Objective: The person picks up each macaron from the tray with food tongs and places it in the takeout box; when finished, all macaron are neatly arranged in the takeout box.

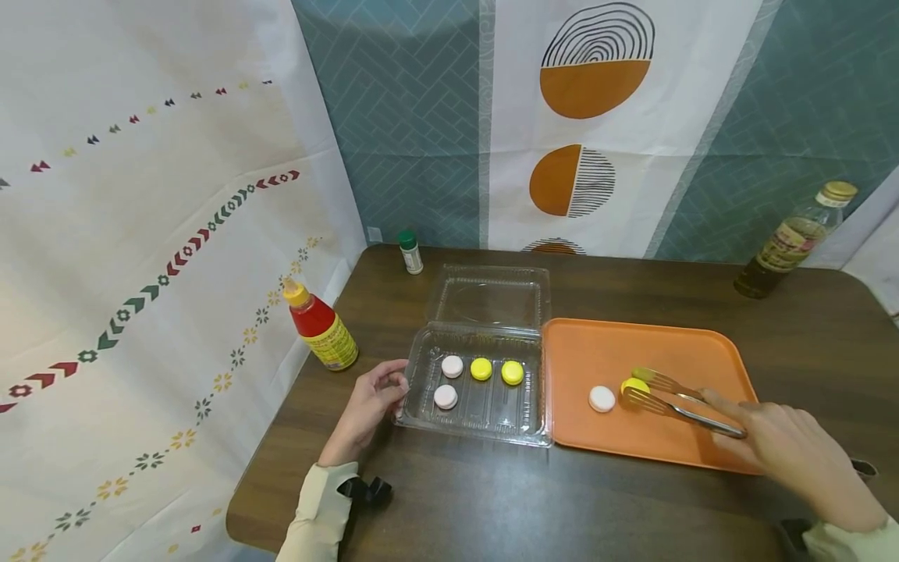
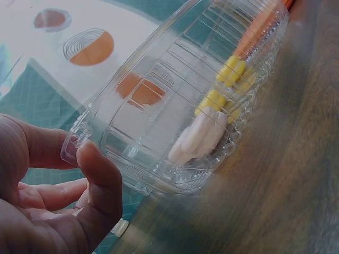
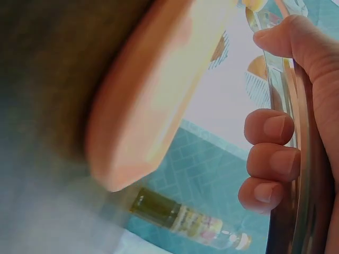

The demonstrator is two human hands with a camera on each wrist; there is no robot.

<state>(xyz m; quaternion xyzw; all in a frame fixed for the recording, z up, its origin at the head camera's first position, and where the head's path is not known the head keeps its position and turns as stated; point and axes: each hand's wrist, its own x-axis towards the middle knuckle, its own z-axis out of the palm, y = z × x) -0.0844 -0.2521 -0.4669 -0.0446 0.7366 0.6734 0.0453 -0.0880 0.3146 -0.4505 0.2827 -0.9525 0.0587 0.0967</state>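
My left hand (image 1: 370,406) pinches the tab at the left edge of a clear plastic container (image 1: 485,414), between thumb and finger in the left wrist view. Its hinged lid (image 1: 492,300) lies folded back. Inside sit two pale pink macarons (image 1: 445,396) and two yellow macarons (image 1: 481,369). Over the orange tray (image 1: 674,445), my right hand (image 1: 790,449) grips a pair of metal tongs (image 1: 709,424), its fingers curled round the handles in the right wrist view. The tong tips lie on either side of a yellow macaron (image 1: 634,385). Beside it rests a whitish macaron (image 1: 602,399).
A red squeeze bottle with a yellow cap (image 1: 323,328) stands left of the container. Behind is a small green-capped shaker (image 1: 410,254). An oil bottle (image 1: 794,242) stands at the back right. The container's right side meets the tray on the brown wooden table (image 1: 492,499).
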